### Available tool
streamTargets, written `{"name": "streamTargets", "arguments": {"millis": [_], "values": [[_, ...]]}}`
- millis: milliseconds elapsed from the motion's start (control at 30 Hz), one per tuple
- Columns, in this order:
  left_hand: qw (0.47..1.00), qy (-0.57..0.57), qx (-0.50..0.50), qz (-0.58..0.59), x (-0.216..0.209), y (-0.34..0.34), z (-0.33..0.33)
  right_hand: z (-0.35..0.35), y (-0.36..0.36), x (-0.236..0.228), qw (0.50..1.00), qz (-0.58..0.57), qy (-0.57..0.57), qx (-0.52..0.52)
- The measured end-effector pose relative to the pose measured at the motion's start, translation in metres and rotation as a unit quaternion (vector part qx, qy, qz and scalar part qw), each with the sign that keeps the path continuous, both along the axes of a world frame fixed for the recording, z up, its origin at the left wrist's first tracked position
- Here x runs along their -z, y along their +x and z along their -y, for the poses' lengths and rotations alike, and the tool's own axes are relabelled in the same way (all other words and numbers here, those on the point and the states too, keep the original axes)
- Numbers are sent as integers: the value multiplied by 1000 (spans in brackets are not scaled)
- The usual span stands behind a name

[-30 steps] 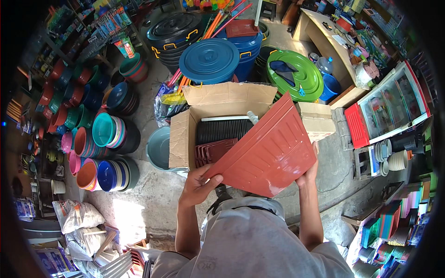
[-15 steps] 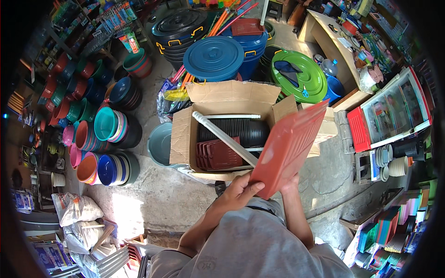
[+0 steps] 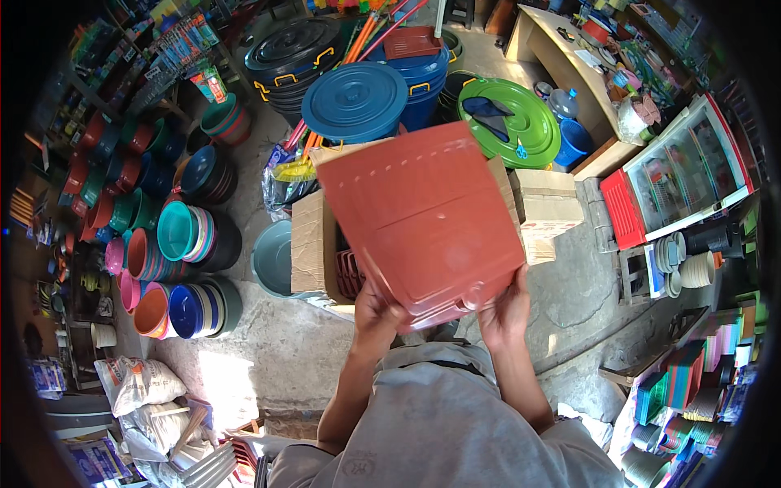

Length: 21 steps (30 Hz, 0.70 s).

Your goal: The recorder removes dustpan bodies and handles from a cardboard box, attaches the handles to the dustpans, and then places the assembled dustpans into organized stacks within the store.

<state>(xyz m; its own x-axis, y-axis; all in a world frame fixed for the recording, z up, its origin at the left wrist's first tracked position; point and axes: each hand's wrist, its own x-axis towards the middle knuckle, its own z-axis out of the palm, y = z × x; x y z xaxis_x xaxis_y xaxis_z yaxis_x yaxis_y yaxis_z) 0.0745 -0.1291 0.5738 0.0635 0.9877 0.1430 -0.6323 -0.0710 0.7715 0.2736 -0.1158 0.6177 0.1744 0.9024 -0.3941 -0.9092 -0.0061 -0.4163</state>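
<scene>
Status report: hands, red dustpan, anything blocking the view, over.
Left hand, right hand: both holding red dustpan at near end. Dustpan raised. It hides most of cardboard box from view.

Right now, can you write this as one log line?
red pan: held up | left hand: grips its lower left | right hand: grips its lower right | open box: partly hidden behind pan

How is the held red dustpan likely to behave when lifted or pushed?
The dustpan is probably stiff: it shows no sag, though the left hand and right hand hold it only near its lower edge. It looks light for its size, being a broad, seemingly thin shell. Its shiny surface may be slippery.
</scene>
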Motion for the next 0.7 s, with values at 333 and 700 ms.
{"name": "streamTargets", "arguments": {"millis": [333,700], "values": [[974,-200,-89,-54,19,-30,-11,7,-10,-11,974,165,134,-81],[984,-148,99,13,-9,-29,-2,12,-12,2,451,761,414,-212]]}}
